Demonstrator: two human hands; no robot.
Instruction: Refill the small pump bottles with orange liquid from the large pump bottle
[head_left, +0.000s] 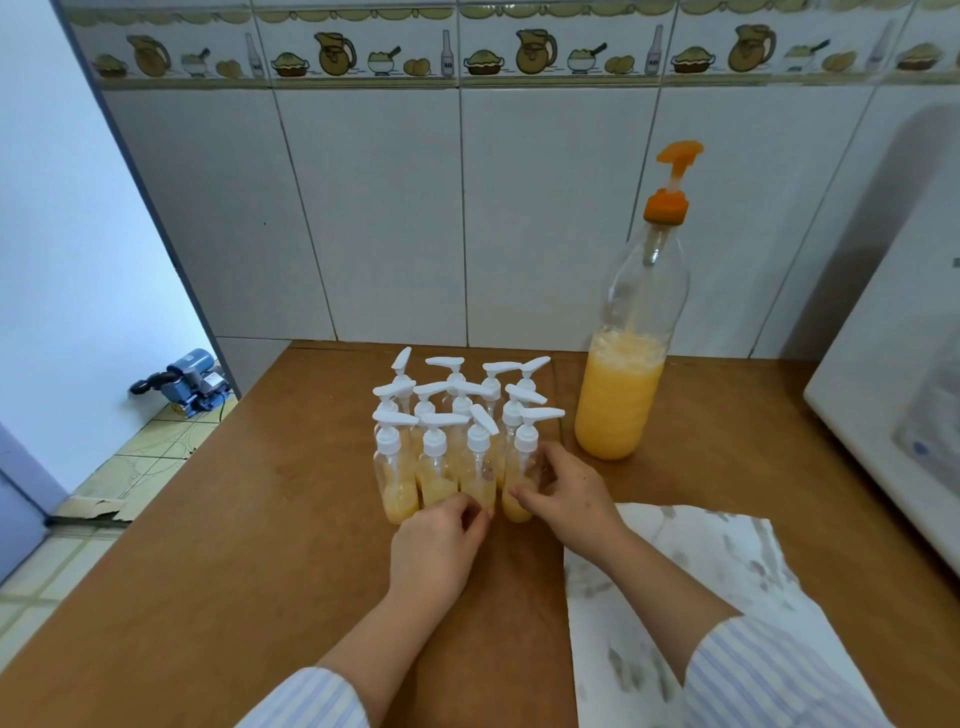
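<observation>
Small bottles (462, 441) packed close, easy to reach; right hand (566, 493) holding one, left hand (441, 540) pinching the next; big bottle (623, 364) near.

Orange-capped large bottle (623, 364); blue-striped sleeves (769, 675)
</observation>
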